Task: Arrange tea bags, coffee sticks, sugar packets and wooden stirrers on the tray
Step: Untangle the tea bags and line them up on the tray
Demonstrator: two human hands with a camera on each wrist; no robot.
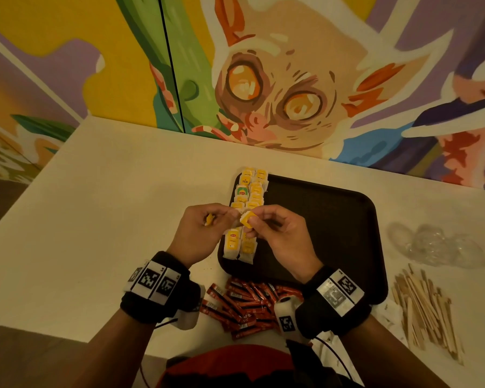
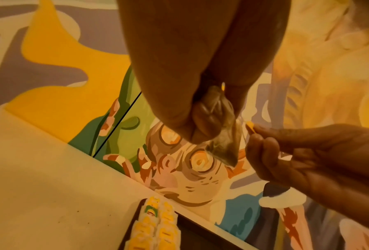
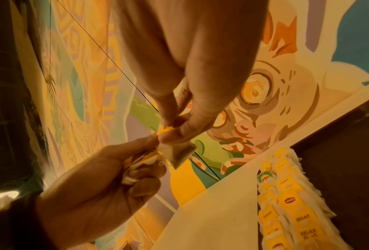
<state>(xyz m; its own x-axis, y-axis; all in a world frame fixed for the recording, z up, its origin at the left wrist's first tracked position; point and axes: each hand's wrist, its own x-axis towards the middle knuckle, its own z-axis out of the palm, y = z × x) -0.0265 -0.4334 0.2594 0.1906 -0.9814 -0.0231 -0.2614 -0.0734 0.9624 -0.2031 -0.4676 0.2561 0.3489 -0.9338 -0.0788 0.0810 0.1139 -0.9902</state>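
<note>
**Both hands on one tea bag, above the tray's left columns**

Pinched between us: our left hand (image 1: 200,231) grips the tea bag (image 2: 222,145) by its pouch, and also keeps a small bunch of spare bags (image 3: 140,162) curled in the palm. Our right hand (image 1: 277,233) pinches the yellow tag (image 1: 247,219) at the end of that bag's string. Neither hand is slack; both are closed on the same item, fingertips nearly touching.

- Held bag hangs in the air, apart from the surface, directly over the middle of the two columns of tea bags (image 1: 248,191) laid along the left edge of the dark tray (image 1: 333,214).
- Columns run away from us, far rim to near rim; each laid bag sits with its yellow tag face up, overlapping its neighbour.
- We judge the bag in hand must be turned so its tag lies along that same line, then lowered straight down. Exactly which slot is open we cannot tell; our hands hide the middle of the rows.
- Left hand is nearer the columns; right hand hangs over bare tray.

Still off the tray: red coffee sticks (image 1: 244,306) heaped at its near edge, wooden stirrers (image 1: 426,306) well to the right. Sugar packets not clearly made out.
</note>
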